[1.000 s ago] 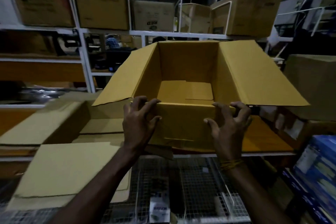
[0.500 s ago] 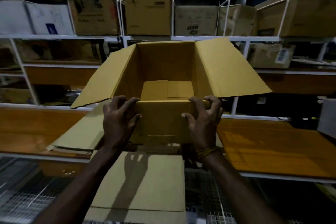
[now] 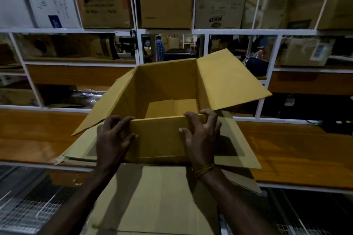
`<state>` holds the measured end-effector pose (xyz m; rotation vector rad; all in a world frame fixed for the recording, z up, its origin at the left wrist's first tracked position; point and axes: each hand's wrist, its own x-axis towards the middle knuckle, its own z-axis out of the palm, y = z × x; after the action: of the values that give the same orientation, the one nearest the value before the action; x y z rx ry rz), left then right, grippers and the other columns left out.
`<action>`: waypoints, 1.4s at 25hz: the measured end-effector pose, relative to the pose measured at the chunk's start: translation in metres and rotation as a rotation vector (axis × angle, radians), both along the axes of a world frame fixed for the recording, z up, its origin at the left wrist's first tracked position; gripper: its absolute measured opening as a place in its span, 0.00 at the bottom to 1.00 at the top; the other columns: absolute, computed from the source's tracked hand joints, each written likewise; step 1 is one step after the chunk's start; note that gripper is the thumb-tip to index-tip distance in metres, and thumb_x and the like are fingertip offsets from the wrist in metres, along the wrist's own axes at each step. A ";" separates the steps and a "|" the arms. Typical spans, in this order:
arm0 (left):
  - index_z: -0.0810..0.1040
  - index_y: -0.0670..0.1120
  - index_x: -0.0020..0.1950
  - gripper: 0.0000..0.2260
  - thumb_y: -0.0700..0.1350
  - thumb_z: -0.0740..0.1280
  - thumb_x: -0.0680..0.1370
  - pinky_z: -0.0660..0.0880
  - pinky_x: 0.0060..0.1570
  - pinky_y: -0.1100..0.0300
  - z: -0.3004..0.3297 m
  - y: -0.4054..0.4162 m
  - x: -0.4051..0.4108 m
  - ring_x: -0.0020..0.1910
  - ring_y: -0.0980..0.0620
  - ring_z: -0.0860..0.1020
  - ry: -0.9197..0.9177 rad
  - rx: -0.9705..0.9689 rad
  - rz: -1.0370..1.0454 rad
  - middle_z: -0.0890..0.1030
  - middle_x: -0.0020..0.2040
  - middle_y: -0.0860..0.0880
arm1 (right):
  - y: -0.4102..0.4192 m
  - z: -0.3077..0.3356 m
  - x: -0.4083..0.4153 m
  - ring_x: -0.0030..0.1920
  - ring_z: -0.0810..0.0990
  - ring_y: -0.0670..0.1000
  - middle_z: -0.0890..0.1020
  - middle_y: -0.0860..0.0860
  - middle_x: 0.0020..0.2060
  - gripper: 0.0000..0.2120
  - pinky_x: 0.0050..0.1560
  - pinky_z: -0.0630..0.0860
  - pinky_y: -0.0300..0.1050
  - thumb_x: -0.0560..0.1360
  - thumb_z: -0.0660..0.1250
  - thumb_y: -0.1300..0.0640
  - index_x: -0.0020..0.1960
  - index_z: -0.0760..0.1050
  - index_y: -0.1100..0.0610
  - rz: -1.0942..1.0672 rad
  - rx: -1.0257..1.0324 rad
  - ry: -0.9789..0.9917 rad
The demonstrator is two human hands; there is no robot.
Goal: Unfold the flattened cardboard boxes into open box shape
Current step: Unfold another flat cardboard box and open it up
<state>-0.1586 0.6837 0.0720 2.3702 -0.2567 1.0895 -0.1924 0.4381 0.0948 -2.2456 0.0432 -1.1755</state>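
White metal shelves (image 3: 107, 30) fill the background of a dim storeroom, and closed cartons stand on the top level. One carton (image 3: 219, 10) has the word "RED" printed on it, upside down. A white carton (image 3: 52, 10) at the left has handwriting and a blue label, too blurred to read. A carton (image 3: 307, 51) on the lower right level has a white sticker with a barcode; its text cannot be read.

Lower down, a wooden board (image 3: 298, 149) runs across the view, and flat cardboard sheets (image 3: 235, 145) lie on it. More flat cardboard (image 3: 160, 200) lies nearer, between the two forearms.

The box (image 3: 158, 139) is already in open shape and stands above the flat sheets, in the middle of the view. Its left flap (image 3: 107, 107) and right flap (image 3: 231, 80) are spread outward. Inside, only the folded bottom flaps (image 3: 172, 108) are visible — nothing else is in the box.

Both hands hold the near wall of the box at its top edge. The left hand (image 3: 112, 139) grips the left corner: the fingers curl over the edge and the thumb presses on the outer face. The right hand (image 3: 202, 133) grips the right corner in the same way — fingers curled over the rim, thumb on the front face. A yellow thread band (image 3: 204, 169) is around the right wrist.
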 end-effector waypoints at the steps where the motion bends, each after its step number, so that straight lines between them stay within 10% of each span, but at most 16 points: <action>1: 0.78 0.51 0.66 0.26 0.46 0.79 0.69 0.76 0.49 0.43 0.000 0.007 0.002 0.59 0.39 0.71 0.013 0.009 0.003 0.72 0.63 0.44 | 0.006 -0.001 0.002 0.63 0.66 0.55 0.64 0.51 0.65 0.24 0.59 0.71 0.50 0.68 0.78 0.55 0.60 0.73 0.41 0.006 0.000 0.026; 20: 0.79 0.59 0.61 0.26 0.52 0.80 0.65 0.75 0.47 0.50 -0.020 0.031 0.013 0.52 0.48 0.74 0.415 0.069 -0.057 0.74 0.54 0.54 | 0.016 -0.038 -0.005 0.61 0.65 0.53 0.62 0.48 0.61 0.21 0.59 0.72 0.53 0.69 0.75 0.44 0.59 0.71 0.38 -0.015 -0.027 0.440; 26: 0.72 0.62 0.68 0.30 0.70 0.69 0.68 0.73 0.57 0.47 -0.067 0.017 -0.003 0.64 0.43 0.69 0.557 0.072 0.022 0.69 0.69 0.50 | 0.002 -0.073 -0.023 0.64 0.64 0.50 0.60 0.46 0.64 0.23 0.60 0.72 0.48 0.71 0.69 0.36 0.64 0.67 0.35 -0.004 -0.111 0.542; 35: 0.62 0.65 0.74 0.41 0.79 0.51 0.63 0.65 0.67 0.36 -0.072 -0.004 0.009 0.74 0.36 0.59 0.608 0.043 0.086 0.49 0.79 0.53 | -0.002 -0.080 -0.001 0.76 0.53 0.59 0.28 0.50 0.75 0.34 0.71 0.64 0.61 0.75 0.55 0.28 0.75 0.46 0.33 0.000 -0.101 0.680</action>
<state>-0.1500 0.6797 0.0003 2.6367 0.0415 0.3560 -0.1931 0.4363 0.0153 -2.6312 0.2547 -0.3716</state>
